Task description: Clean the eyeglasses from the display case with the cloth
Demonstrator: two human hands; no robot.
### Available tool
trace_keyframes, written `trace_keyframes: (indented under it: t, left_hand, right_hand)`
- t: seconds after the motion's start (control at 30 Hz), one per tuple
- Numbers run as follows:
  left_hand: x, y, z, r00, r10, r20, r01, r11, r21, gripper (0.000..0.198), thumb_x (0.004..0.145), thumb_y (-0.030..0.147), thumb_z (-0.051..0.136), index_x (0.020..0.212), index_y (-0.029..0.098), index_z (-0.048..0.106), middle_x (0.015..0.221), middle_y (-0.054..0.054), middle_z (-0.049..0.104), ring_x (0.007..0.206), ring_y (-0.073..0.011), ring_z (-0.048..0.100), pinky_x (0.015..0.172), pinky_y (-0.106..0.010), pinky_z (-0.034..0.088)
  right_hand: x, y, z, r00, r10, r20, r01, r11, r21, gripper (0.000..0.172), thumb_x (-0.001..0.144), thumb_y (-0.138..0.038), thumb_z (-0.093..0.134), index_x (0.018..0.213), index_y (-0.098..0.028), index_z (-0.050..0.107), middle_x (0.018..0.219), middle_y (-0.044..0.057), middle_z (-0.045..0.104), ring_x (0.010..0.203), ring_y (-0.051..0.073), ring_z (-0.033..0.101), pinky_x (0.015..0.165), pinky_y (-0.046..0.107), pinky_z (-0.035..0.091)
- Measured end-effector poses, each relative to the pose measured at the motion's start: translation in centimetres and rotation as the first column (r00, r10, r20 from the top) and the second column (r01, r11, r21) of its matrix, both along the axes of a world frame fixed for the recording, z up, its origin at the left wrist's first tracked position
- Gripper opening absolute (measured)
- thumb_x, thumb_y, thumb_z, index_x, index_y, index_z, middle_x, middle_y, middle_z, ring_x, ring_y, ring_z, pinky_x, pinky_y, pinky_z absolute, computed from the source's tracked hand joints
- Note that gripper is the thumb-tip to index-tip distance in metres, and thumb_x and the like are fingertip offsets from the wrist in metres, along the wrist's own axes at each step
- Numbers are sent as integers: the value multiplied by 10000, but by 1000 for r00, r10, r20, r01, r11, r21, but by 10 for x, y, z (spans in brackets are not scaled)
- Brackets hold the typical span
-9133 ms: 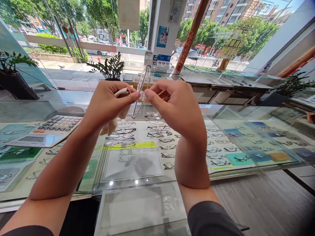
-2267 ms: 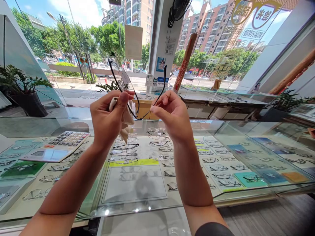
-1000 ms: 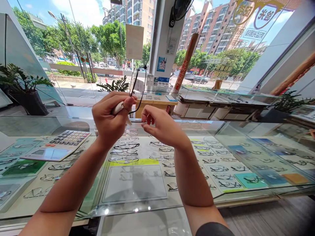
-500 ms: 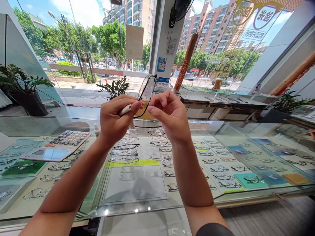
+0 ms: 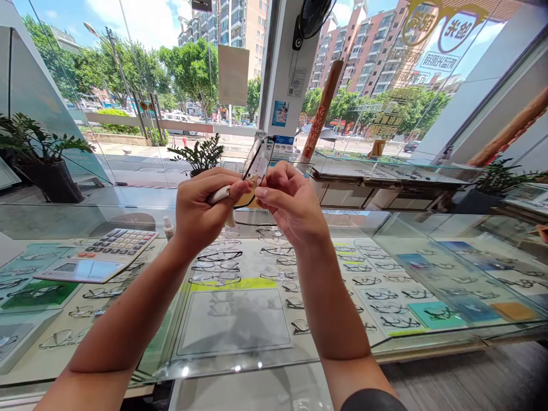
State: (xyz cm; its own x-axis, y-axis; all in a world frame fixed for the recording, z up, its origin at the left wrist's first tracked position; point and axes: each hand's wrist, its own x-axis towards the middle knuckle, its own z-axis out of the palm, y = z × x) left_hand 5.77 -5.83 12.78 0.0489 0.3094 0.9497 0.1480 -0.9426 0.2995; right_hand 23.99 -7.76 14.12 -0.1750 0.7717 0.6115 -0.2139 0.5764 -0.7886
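In front of the window I hold a pair of dark-rimmed eyeglasses point(image 5: 257, 162) up above the counter, turned on edge, with one temple curving below my hands. My left hand point(image 5: 205, 205) is closed, its thumb and fingers pinching the frame. Tucked in the same hand is a white rounded item point(image 5: 218, 194), mostly hidden by the fingers. My right hand point(image 5: 295, 202) has its thumb and forefinger together at the near rim, around the nose-pad area. The exact contact there is partly hidden by the fingers.
Beneath my arms lies a glass display counter point(image 5: 180, 365) with rows of spectacles under its top. A large calculator point(image 5: 100, 254) and a small spray bottle point(image 5: 168, 227) stand on the left. A flat grey-white tray or mat point(image 5: 235, 319) shows in the middle.
My right hand has shifted slightly left, and its thumb and forefinger have closed in on the rim. The eyeglasses have moved slightly right and down. My left hand keeps its hold.
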Motion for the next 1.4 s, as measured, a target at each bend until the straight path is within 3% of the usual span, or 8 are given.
trace_keyframes:
  t: [0.37, 0.67, 0.8, 0.9, 1.07, 1.23, 1.33, 1.4]
  left_hand:
    - [-1, 1, 0, 999, 41, -3, -41, 999, -1, 361, 991, 611, 821, 856, 279, 861, 884, -73, 838, 811, -219, 769, 733, -376, 608]
    - [-6, 8, -2, 990, 138, 9, -138, 988, 76, 286, 1010, 517, 817, 873, 270, 864, 877, -65, 839, 812, -209, 767, 729, -360, 587]
    - [-4, 8, -2, 990, 143, -13, -142, 988, 52, 305, 1004, 518, 817, 845, 260, 855, 866, -69, 832, 795, -206, 759, 713, -352, 576]
    - [-4, 8, -1, 990, 132, -45, -131, 991, 40, 311, 1008, 504, 809, 836, 248, 846, 859, -68, 835, 785, -204, 764, 702, -348, 570]
    - [-6, 6, -2, 983, 147, -114, -147, 989, 6, 249, 1026, 405, 786, 855, 231, 836, 878, -56, 843, 803, -189, 766, 732, -331, 572]
    - [-6, 5, -2, 975, 133, -178, -143, 989, -47, 215, 1032, 346, 758, 867, 233, 836, 885, -49, 842, 806, -183, 757, 731, -325, 563]
    - [-5, 6, -3, 989, 90, -121, -102, 990, -98, 186, 1022, 319, 765, 878, 238, 848, 896, -46, 845, 831, -185, 763, 750, -324, 574]
    - [-4, 7, -2, 996, 75, -50, -81, 989, -121, 174, 1016, 302, 772, 875, 237, 852, 889, -41, 839, 842, -182, 759, 776, -323, 584]
  right_hand:
    - [4, 1, 1, 1000, 6, 30, -6, 1000, 5, 662, 784, -519, 944, 876, -290, 330, 935, -13, 527, 827, 156, 488, 682, 343, 493]
    - [15, 4, 0, 978, -206, -42, 209, 972, 103, 550, 840, -430, 914, 867, -279, 386, 997, -1, 543, 787, 131, 453, 651, 313, 475]
    - [16, 1, -1, 919, -386, -78, 393, 907, 147, 409, 888, -364, 861, 908, -282, 461, 1020, 11, 550, 766, 136, 472, 588, 300, 440]
    - [14, 2, -3, 862, -488, -136, 507, 835, 212, 297, 943, -312, 792, 919, -280, 498, 1027, 17, 558, 784, 147, 529, 608, 310, 492]
    - [14, 16, -10, 772, -606, -189, 630, 693, 350, 119, 1017, -279, 672, 996, -281, 555, 1058, 30, 572, 950, 183, 658, 797, 359, 644]
    - [16, 27, -13, 696, -662, -278, 695, 526, 489, 138, 1034, -227, 633, 964, -277, 525, 1026, 25, 556, 1059, 198, 707, 1004, 434, 652]
    - [12, 22, -13, 688, -684, -241, 688, 510, 517, 111, 1048, -255, 634, 978, -279, 551, 962, 11, 565, 1055, 208, 706, 1055, 459, 625]
    - [8, 15, -13, 712, -688, -139, 648, 568, 508, 105, 1046, -293, 649, 973, -275, 576, 934, 5, 613, 987, 199, 694, 1004, 434, 625]
